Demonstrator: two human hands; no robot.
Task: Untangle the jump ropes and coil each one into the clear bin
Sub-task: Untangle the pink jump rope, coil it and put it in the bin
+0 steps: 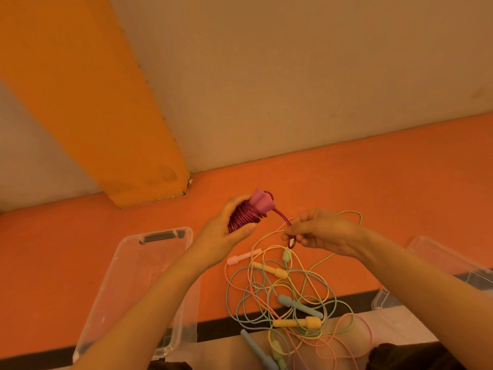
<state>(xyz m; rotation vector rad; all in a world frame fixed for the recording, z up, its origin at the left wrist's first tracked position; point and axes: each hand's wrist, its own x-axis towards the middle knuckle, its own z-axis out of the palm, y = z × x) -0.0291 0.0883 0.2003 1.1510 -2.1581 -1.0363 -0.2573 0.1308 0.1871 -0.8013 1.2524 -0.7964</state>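
Left hand: left hand (231, 226), just left of frame centre, has fingers and thumb curled round the magenta rope bundle (244, 218), gripping it from below and behind.
Right hand: right hand (318, 231), just right of centre, pinches the loose end loop (290, 240) of the same magenta rope between thumb and fingertips; the other fingers are curled in loosely.
Magenta rope: wound in tight turns round its two pink handles (261, 202), whose flared ends stick out of the top of the bundle, side by side. A short free length arcs from the bundle down and right into the right hand's pinch. It is held in the air above the orange floor (373, 182), not in any bin.
Tangle: pastel rope pile (293, 297) lies on the floor in the lower centre-right, below both hands; yellow, blue, green and pink cords cross one another in loose loops.
Handles in the pile: pink handle (241, 258) at the upper left edge, yellow handle (272, 269) just right of it, blue handle (300, 305) in the middle, second yellow handle (298, 323) below that.
Clear bin: clear bin (160, 236) sits lower left of centre, partly under the left forearm; no rope shows inside it.
Second container: another clear plastic piece (437, 252) at the right edge, behind the right forearm; whether lid or bin, I cannot tell.
Backdrop: pale wall (293, 76) with an orange column (93, 102) in the upper left.
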